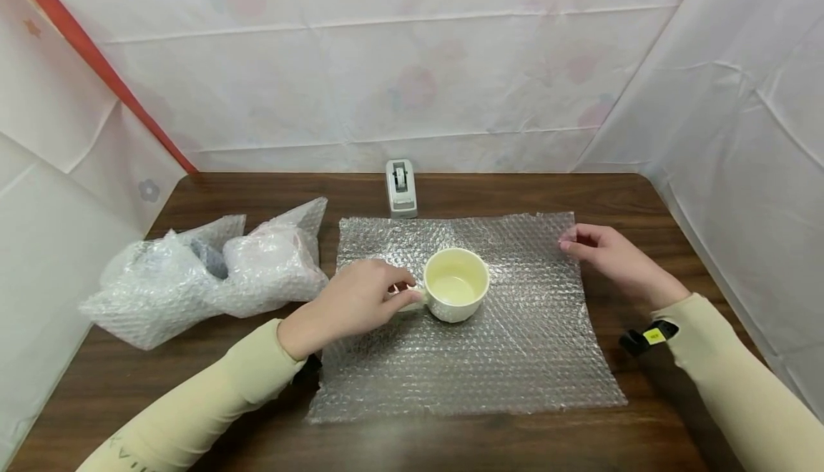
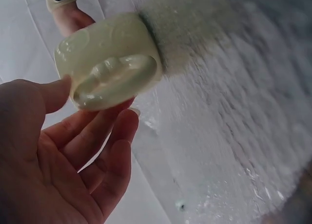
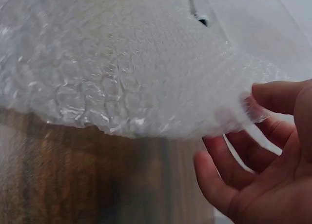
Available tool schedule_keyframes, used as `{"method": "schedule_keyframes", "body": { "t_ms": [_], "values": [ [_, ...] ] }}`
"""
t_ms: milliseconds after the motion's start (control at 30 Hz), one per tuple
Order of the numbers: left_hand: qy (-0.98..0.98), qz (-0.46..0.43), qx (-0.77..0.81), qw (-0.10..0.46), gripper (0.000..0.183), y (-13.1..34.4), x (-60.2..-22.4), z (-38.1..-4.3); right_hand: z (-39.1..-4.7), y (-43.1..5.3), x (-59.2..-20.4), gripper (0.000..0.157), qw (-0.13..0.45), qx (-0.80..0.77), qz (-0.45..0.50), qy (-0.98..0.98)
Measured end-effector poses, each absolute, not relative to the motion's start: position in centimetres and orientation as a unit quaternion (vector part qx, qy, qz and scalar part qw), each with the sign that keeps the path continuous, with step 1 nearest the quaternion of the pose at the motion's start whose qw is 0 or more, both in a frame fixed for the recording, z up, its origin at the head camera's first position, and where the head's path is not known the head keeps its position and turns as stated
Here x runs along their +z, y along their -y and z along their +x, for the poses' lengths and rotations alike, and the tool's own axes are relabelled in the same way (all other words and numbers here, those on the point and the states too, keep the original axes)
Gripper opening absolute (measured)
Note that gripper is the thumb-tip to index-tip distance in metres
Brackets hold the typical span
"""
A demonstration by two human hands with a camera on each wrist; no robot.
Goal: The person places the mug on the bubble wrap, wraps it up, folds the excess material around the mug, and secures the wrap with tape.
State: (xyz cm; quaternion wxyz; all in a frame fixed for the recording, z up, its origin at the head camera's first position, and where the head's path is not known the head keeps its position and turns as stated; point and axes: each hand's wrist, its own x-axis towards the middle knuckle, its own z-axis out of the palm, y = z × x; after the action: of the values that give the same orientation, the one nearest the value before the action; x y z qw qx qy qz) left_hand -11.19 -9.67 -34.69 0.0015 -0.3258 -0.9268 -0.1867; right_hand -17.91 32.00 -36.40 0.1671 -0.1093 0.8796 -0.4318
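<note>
A pale yellow mug (image 1: pixel 455 286) stands upright on a flat sheet of bubble wrap (image 1: pixel 515 357), its handle pointing left. My left hand (image 1: pixel 363 299) holds the mug at the handle side. The left wrist view shows its thumb at one end of the handle (image 2: pixel 114 82) and the fingertips at the lower side. With thumb and fingers, my right hand (image 1: pixel 608 254) pinches the sheet's far right corner. In the right wrist view, that corner shows between the thumb and fingers of the right hand (image 3: pixel 273 141), slightly lifted.
Two bubble-wrapped bundles (image 1: pixel 270 264) lie on the left of the dark wooden table (image 1: pixel 547 443). Behind the sheet's far edge stands a white tape dispenser (image 1: pixel 402 204). Pale patterned curtains (image 1: pixel 360 79) enclose the table at the back and both sides.
</note>
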Motion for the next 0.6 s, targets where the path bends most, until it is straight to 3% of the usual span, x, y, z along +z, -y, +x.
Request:
{"method": "schedule_keyframes", "body": {
  "t_ms": [167,433,600],
  "values": [
    [0.92,-0.333,-0.206,-0.004,0.022,10.0,-34.7,-11.3,-17.4,-31.6,-35.1,0.026,0.187,-0.499,-0.146,-0.834],
    [0.913,-0.351,-0.208,0.011,0.012,9.7,-34.7,-11.3,-15.6,-29.3,-32.5,0.025,0.313,-0.601,-0.206,-0.706],
    [0.914,-0.351,-0.203,0.009,0.012,9.7,-34.7,-11.2,-14.6,-27.4,-31.1,0.023,0.327,-0.62,-0.226,-0.676]
  ]
}}
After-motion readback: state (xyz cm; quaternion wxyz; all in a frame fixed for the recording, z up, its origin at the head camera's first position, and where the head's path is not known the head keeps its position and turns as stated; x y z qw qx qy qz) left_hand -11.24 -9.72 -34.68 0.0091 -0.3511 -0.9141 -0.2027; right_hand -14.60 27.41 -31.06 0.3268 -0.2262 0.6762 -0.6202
